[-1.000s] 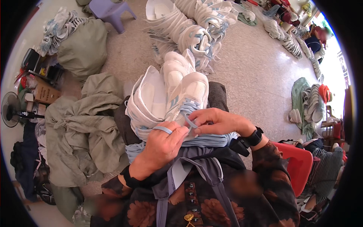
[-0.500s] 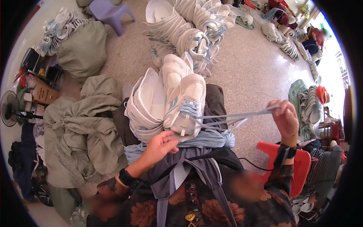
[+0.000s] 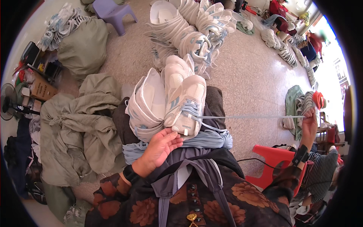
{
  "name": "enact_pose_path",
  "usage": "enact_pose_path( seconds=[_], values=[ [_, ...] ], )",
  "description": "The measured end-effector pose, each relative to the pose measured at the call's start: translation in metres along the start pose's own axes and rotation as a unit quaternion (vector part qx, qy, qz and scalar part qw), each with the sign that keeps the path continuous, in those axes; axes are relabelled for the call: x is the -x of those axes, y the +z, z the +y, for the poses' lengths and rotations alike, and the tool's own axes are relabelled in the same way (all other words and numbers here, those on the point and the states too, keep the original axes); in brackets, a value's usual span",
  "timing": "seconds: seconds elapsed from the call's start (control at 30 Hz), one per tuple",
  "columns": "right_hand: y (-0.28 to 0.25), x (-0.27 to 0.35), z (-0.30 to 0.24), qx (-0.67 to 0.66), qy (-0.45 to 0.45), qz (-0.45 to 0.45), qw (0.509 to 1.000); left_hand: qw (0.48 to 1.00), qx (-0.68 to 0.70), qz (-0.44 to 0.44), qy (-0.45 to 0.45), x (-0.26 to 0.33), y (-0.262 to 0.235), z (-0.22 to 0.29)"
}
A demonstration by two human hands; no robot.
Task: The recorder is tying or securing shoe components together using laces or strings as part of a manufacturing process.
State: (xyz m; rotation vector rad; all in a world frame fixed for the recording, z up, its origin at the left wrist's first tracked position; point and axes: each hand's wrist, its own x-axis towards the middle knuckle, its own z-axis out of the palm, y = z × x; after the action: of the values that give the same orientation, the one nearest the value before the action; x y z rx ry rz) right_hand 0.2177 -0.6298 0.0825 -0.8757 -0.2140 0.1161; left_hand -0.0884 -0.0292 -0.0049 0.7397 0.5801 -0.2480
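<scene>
A white sneaker upper (image 3: 189,94) with pale blue trim and blue laces lies across my lap, its tongue end towards me. My left hand (image 3: 162,146) is at that near end, palm turned up, thumb and fingers gripping the edge. Far out to the right, my right hand (image 3: 310,123) is closed on a pale blue shoelace (image 3: 257,117), stretched taut from the eyelets. Another lace end (image 3: 211,127) hangs loose beside the sneaker. Left of it sit nested sneaker uppers (image 3: 145,102). A bundle of blue laces (image 3: 208,140) lies across my lap.
Rows of stacked sneaker uppers (image 3: 177,26) stand on the floor ahead. Large grey-green cloth sacks (image 3: 81,125) fill the left side. There is a purple stool (image 3: 113,15) at the far left, a red stool (image 3: 261,166) by my right arm, and a fan (image 3: 9,102) at left.
My right hand has moved outward to the right and slightly down, drawing one lace out long and taut. The other lace strand has dropped loose. My left hand has shifted slightly at the sneaker's near edge.
</scene>
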Motion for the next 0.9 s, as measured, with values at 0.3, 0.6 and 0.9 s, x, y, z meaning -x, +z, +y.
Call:
enact_pose_path(
  seconds=[0.3, 0.6, 0.9],
  values=[
    [0.164, 0.039, 0.219, 0.102, 0.33, -0.057, 0.937, 0.986, 0.161, -0.029, 0.039, -0.029, 0.024, -0.006],
    [0.302, 0.066, 0.306, 0.297, 0.41, -0.223, 0.833, 0.987, 0.151, -0.053, 0.032, -0.043, 0.013, -0.014],
    [0.311, 0.068, 0.314, 0.41, 0.368, -0.227, 0.803, 0.982, 0.183, -0.038, 0.038, -0.042, 0.015, -0.012]
  ],
)
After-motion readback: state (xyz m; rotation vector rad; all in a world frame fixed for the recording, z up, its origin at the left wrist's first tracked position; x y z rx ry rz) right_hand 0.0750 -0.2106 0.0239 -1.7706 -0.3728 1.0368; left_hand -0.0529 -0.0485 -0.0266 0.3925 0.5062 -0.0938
